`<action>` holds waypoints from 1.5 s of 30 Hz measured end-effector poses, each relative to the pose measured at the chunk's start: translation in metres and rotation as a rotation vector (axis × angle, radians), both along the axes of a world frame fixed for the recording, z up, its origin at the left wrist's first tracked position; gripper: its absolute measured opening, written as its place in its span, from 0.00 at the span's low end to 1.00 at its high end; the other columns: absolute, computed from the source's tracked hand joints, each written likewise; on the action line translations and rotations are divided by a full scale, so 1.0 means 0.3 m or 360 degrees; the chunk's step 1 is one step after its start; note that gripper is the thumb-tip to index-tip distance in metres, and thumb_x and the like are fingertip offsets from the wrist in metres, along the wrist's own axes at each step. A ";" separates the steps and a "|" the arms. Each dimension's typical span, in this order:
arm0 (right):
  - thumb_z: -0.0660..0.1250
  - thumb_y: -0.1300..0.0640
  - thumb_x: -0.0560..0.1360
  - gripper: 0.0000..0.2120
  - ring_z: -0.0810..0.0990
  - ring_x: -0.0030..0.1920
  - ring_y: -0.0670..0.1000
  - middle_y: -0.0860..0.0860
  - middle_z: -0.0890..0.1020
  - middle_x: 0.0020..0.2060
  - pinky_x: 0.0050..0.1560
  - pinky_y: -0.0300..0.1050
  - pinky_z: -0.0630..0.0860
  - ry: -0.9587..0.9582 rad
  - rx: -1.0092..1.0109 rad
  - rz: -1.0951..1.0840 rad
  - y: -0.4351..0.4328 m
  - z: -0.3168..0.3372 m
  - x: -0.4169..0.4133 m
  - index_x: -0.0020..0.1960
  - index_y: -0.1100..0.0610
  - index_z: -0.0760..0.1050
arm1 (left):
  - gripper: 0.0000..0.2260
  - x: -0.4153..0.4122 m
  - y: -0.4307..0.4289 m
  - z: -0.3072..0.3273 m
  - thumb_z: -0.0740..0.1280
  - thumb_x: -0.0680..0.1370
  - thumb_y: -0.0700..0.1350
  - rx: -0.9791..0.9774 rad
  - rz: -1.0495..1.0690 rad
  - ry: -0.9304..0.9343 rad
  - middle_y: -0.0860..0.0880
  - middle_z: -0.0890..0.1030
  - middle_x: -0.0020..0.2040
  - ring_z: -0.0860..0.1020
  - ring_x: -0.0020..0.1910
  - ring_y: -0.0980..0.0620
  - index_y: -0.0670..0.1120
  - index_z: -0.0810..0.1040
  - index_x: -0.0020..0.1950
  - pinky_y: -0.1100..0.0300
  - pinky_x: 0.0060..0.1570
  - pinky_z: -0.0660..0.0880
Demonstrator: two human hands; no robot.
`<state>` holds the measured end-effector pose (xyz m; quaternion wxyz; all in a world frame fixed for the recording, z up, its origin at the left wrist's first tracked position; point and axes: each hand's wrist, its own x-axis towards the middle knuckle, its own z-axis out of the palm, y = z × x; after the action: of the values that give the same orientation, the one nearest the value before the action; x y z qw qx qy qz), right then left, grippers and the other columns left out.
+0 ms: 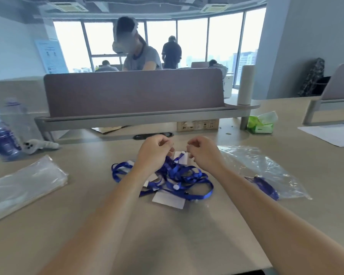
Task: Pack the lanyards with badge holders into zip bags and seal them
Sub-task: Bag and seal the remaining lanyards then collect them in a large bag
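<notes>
A tangle of blue lanyards (179,176) with white badge holders (168,199) lies in the middle of the desk (127,225). My left hand (154,152) hovers over the far side of the pile, fingers pinched on a blue strap. My right hand (204,151) is just to its right, fingers curled beside a white badge holder (182,157); whether it grips the holder I cannot tell. A stack of empty zip bags (24,183) lies at the left. At the right, a zip bag (266,171) holds a blue lanyard (266,185).
A purple water bottle (0,135) and a small plush toy (39,144) stand at the far left. A green tissue pack (261,123) and a paper sheet (330,133) lie at the right. A desk divider (133,92) rises behind, with a person beyond it.
</notes>
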<state>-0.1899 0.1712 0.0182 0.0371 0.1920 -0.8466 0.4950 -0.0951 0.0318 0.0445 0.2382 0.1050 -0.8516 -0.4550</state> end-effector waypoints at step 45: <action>0.70 0.46 0.75 0.17 0.76 0.43 0.51 0.51 0.75 0.40 0.47 0.44 0.72 0.0006 0.1598 0.0587 -0.579 -0.062 0.000 0.56 0.57 0.75 | 0.08 0.068 -0.435 -0.155 0.63 0.82 0.44 0.0174 0.0228 -0.0153 0.51 0.85 0.43 0.83 0.41 0.52 0.47 0.82 0.49 0.52 0.48 0.82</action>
<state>-0.1898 -0.0025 -0.0002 -0.1453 0.3325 -0.9314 0.0270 -0.0748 -0.0986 -0.0021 0.2230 0.2002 -0.8263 -0.4769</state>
